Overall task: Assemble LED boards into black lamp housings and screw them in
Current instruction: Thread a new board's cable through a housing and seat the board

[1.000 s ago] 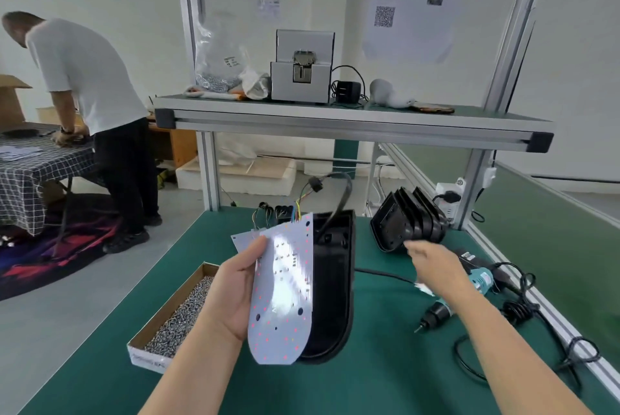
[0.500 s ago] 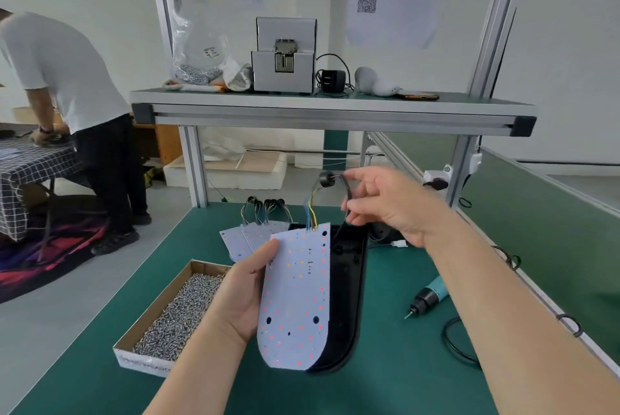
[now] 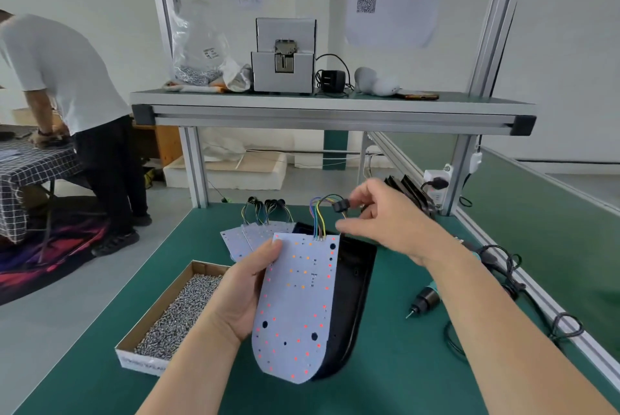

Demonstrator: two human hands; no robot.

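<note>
My left hand grips a white LED board by its left edge and holds it tilted up over a black lamp housing lying on the green bench. Coloured wires rise from the board's top edge to a black connector. My right hand pinches that connector above the housing's far end. More LED boards with wires lie flat behind the held board. A stack of black housings leans at the back right. An electric screwdriver lies on the bench to the right.
A cardboard box of screws sits at the left. Black cables trail along the bench's right rail by a power strip. An upper shelf carries a grey machine. A person bends over a checked table at far left.
My right hand came back from the stacked housings, took hold of the board's connector and now holds it lower and further right. The board tipped flatter toward me.
</note>
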